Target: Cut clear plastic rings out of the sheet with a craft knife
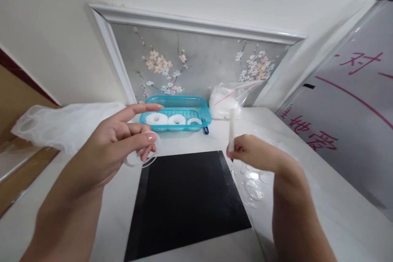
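Note:
My left hand (118,139) is raised at the left, its thumb and lower fingers closed on a clear round plastic ring (150,160). The index finger stretches out above it toward the blue basket. At the right, my right hand (245,151) is a fist around a slim whitish stick-like piece (232,125) that stands upright; its exact kind I cannot make out. A small dark tip shows below that fist. Between and below the hands lies a black mat (193,204). Several clear plastic rings (253,190) lie on the white table beside the mat, under my right hand.
A blue plastic basket (206,119) behind the mat holds three white ring-shaped pieces (177,120). To its right stands a clear bag (225,102) with white contents. White translucent bagging (73,125) lies at the left. A framed floral panel (196,61) and a whiteboard (346,102) border the table (190,143).

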The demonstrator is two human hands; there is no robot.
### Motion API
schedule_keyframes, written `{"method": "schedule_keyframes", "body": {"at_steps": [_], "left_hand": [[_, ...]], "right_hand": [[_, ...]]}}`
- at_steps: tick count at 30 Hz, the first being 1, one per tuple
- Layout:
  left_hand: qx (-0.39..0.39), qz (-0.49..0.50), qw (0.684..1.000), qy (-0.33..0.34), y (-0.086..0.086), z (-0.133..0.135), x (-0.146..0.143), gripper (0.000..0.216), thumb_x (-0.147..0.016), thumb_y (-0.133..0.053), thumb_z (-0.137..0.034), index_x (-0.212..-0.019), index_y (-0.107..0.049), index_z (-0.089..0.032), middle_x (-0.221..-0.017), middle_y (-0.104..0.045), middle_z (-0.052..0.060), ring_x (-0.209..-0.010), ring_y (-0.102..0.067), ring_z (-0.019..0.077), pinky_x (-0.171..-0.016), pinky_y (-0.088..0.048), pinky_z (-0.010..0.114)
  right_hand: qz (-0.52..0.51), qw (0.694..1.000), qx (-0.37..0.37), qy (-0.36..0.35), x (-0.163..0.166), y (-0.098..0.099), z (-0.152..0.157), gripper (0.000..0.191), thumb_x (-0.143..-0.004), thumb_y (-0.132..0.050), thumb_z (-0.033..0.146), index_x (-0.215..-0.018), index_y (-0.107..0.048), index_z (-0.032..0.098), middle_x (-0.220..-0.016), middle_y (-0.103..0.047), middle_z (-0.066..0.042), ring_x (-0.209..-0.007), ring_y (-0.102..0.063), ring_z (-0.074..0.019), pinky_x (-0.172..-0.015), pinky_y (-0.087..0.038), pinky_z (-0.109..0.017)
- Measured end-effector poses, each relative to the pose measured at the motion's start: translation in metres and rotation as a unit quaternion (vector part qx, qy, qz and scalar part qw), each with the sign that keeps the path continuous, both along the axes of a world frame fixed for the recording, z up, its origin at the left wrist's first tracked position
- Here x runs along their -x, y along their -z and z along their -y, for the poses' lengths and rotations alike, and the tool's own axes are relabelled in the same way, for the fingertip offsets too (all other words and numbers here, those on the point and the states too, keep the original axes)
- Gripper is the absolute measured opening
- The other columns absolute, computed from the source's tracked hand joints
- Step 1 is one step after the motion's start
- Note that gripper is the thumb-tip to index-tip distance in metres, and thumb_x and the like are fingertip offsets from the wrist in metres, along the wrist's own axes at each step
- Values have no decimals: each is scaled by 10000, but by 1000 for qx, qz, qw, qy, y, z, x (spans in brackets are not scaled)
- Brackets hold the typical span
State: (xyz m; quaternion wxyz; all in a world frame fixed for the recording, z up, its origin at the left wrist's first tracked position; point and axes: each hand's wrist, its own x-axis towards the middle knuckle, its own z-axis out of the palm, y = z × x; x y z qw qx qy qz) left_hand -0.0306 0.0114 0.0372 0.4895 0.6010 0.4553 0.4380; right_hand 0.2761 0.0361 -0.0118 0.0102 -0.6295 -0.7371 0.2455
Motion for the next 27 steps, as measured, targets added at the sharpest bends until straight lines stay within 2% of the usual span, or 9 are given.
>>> {"method": "schedule_keyframes", "body": {"at_steps": [3,5,8,10,12,16,20,23,27], "left_hand": [[15,30,999,10,-1,2,-3,586,-764,-772,-280,-1310,-579,-193,-537,-624,-46,-515,-600,142,-572,-513,253],[11,45,999,20,-1,2,-4,544,-797,-761,-311,-1293,-581,-179,-597,-674,-17,-548,-628,152,-580,-521,257],[6,57,998,38,1,2,-4,458,-877,-701,-381,-1277,-596,-184,-649,-712,17,-601,-675,181,-604,-534,278],[5,54,997,54,2,3,-5,439,-896,-685,-375,-1284,-595,-190,-658,-721,20,-636,-698,195,-637,-543,290],[5,43,996,72,4,5,-8,440,-895,-696,-337,-1296,-587,-192,-684,-737,20,-662,-708,191,-685,-553,293],[17,13,994,106,6,11,-14,502,-887,-716,-290,-1354,-541,-226,-754,-768,19,-756,-733,196,-750,-564,290],[22,-19,992,120,6,19,-19,550,-894,-707,-333,-1407,-516,-274,-831,-786,26,-804,-747,222,-740,-583,301],[27,-41,992,116,4,28,-24,569,-911,-683,-337,-1448,-498,-315,-888,-788,20,-779,-743,205,-768,-597,306],[18,-43,998,46,1,37,-33,596,-852,-738,-310,-1418,-555,-336,-924,-783,13,-749,-746,200,-793,-608,307]], "right_hand": [[43,993,84,-71,24,21,-9,50,-762,-676,200,-753,-713,167,-783,-739,-63,-700,-661,-200,-584,-395,-280],[30,991,99,-87,35,32,-12,113,-752,-677,170,-844,-744,169,-844,-758,-72,-746,-681,-212,-620,-420,-286],[-33,996,39,-79,43,33,-10,230,-845,-619,240,-1021,-751,171,-978,-771,-108,-858,-706,-253,-736,-479,-340],[-135,988,-8,-75,45,25,-2,264,-900,-601,338,-1080,-734,197,-1029,-767,-102,-937,-707,-262,-811,-501,-367],[-286,955,-9,-79,49,12,10,272,-908,-628,421,-1082,-706,228,-1011,-771,-76,-967,-707,-244,-836,-521,-361],[-539,837,64,-67,56,-9,38,364,-912,-652,490,-1193,-559,281,-1089,-764,-70,-992,-713,-219,-834,-552,-370],[-613,777,104,-103,57,-16,52,483,-928,-653,464,-1369,-483,365,-1301,-683,-65,-1247,-616,-216,-1037,-483,-443],[-637,746,149,-127,58,-15,53,496,-943,-621,487,-1416,-507,388,-1277,-691,-44,-1189,-647,-196,-1070,-468,-450],[-669,712,175,-124,60,-13,51,411,-984,-553,474,-1366,-602,330,-1381,-642,-49,-1248,-619,-211,-1114,-446,-457]]}}
